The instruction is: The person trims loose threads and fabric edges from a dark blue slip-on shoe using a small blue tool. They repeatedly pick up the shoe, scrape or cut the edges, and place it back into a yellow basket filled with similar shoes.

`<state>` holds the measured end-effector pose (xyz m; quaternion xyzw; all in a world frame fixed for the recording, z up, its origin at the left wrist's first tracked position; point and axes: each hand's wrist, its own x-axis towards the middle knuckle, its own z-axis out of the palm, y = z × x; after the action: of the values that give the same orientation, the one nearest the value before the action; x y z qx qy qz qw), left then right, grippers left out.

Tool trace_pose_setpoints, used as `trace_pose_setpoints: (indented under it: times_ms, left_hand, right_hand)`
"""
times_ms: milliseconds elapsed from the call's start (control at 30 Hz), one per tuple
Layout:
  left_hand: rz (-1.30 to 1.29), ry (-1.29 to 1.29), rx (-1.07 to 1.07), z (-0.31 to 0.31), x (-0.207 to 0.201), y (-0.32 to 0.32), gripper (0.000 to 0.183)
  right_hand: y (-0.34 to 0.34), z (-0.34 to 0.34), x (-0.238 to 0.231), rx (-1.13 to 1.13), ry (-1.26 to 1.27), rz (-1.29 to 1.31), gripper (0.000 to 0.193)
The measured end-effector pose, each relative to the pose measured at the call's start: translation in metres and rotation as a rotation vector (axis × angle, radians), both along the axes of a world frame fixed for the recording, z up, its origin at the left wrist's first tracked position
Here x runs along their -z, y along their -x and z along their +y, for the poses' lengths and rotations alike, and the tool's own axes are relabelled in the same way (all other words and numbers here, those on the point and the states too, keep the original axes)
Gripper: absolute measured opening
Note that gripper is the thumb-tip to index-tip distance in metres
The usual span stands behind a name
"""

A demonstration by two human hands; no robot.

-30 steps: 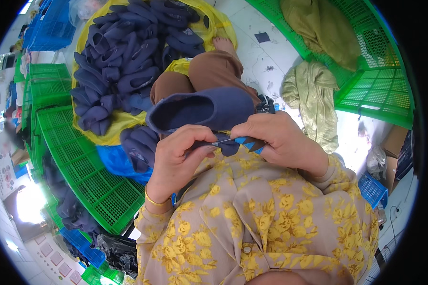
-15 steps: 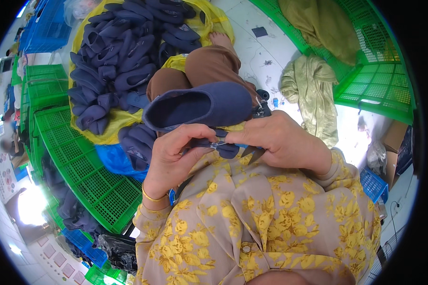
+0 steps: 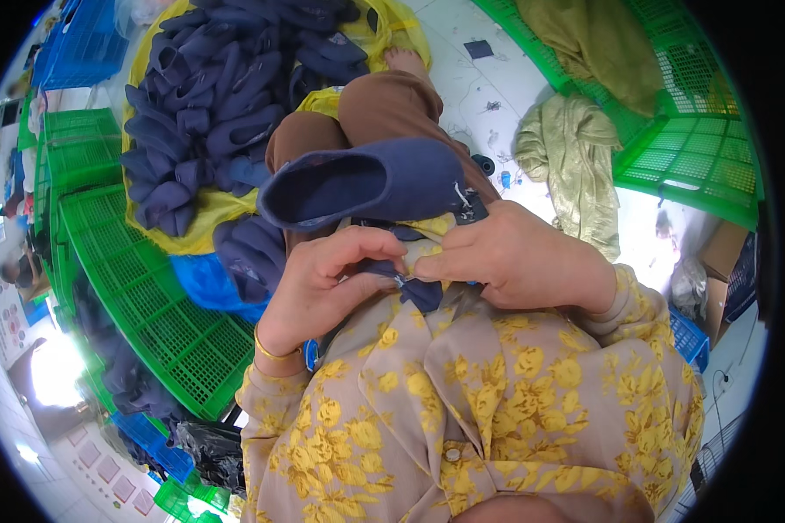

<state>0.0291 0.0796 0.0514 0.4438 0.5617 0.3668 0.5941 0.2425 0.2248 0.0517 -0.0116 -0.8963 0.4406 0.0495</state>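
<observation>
A navy fabric slipper (image 3: pixel 410 179) lies sideways across my lap, its opening facing up. Just on the near side of it, my left hand (image 3: pixel 323 283) pinches a small navy fabric piece (image 3: pixel 422 295) between thumb and fingers. My right hand (image 3: pixel 528 261) is closed, thumb and forefinger meeting at that piece's upper edge, where a small pale bit shows. What the right fingers grip is too small to make out, and its curled lower fingers are hidden. Close beyond the right knuckles sits a dark object (image 3: pixel 471 207) with white threads.
Many navy slippers (image 3: pixel 222 105) are heaped on a yellow sheet (image 3: pixel 214 218) at the far left. Green crates (image 3: pixel 161 322) stand at left, with another green crate (image 3: pixel 689 174) at far right. An olive cloth (image 3: pixel 571 166) hangs there. Thread scraps (image 3: pixel 493 106) dot the floor.
The small fabric piece has tilted and hangs lower between my fingers. Dark pointed blades that showed under my right hand are out of sight. The slipper has shifted slightly up and left.
</observation>
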Motion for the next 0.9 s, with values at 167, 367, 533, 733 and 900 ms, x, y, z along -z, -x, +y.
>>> trace_pose_setpoints:
  times_ms: [167,367,533,733,900]
  left_hand:
    - [-0.179,0.048,-0.074,-0.004,0.003,-0.007,0.018]
    - [-0.161,0.117,-0.067,-0.009,0.004,-0.009,0.01]
    - [-0.204,0.159,-0.158,-0.011,0.003,-0.015,0.009]
    - [-0.196,0.177,-0.178,-0.012,0.005,-0.017,0.01]
    - [-0.203,0.206,-0.174,-0.012,0.007,-0.019,0.01]
  right_hand:
    - [-0.003,-0.007,0.011,0.059,0.191,0.091,0.046]
    - [-0.009,-0.013,0.015,0.067,0.211,0.053,0.051]
    - [-0.011,-0.018,0.02,0.082,0.211,0.08,0.056]
    - [-0.011,-0.023,0.024,0.1,0.251,0.101,0.058]
    - [-0.01,-0.025,0.022,0.097,0.242,0.083,0.052]
